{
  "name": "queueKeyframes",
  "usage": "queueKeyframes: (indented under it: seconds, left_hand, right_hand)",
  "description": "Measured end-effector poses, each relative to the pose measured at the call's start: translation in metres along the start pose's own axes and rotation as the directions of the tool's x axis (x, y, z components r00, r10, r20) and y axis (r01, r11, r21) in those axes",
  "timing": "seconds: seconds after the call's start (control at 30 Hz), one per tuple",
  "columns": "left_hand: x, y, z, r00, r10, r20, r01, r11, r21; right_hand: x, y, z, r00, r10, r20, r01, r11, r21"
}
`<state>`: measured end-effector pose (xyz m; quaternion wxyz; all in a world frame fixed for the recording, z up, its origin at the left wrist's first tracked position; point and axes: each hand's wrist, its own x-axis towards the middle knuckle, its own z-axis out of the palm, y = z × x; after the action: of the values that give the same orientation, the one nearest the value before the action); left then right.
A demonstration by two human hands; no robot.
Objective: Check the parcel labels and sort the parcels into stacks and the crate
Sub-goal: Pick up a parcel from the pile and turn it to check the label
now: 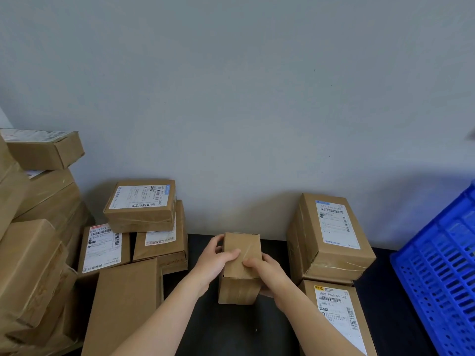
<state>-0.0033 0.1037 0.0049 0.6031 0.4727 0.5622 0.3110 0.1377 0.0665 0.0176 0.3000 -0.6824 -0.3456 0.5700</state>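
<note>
Left hand (214,263) and right hand (268,273) both grip a small brown cardboard parcel (243,246), thumbs on its plain top face, over the black counter (231,330). Right of the parcel sits a stack of labelled brown boxes (334,235), then a blue plastic crate (437,273); left of it, more labelled cardboard boxes (140,201).

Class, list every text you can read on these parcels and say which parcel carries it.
"1028 T045-00 108": on the near right parcel.
"550 Y773-", the rest hidden: on the flat left parcel.
Far right parcel: label too blurred to read.
Top left parcel: print sideways and too small.
Parcel under it: label too small.
Held parcel: no label shows.
</note>
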Motion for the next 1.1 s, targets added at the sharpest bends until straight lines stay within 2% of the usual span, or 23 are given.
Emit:
queueKeyframes:
  seconds: [0.23, 0.43, 0.83, 1.1]
  left_hand:
    - [0.0042, 0.0045, 0.0018, 0.999, -0.024, -0.029, 0.025, 0.999, 0.028]
    - [0.0030, 0.0069, 0.0017, 0.999, -0.041, -0.020, 0.042, 0.998, 0.042]
    - [0.0003, 0.0052, 0.0007, 0.999, -0.034, -0.018, 0.035, 0.997, 0.065]
    - [-0.0005, 0.0060, 0.0001, 1.000, -0.025, -0.004, 0.025, 0.996, 0.088]
  right_hand:
    - [0.0042, -0.0051, -0.0036, 0.998, 0.067, -0.012, -0.066, 0.998, 0.019]
    - [0.0079, -0.0030, 0.0013, 0.998, 0.033, -0.047, -0.036, 0.998, -0.057]
    - [0.0031, -0.0029, 0.0011, 0.996, 0.068, -0.049, -0.069, 0.997, -0.024]
    - [0.0054, -0.0018, 0.0052, 0.997, 0.012, -0.071, -0.017, 0.997, -0.069]
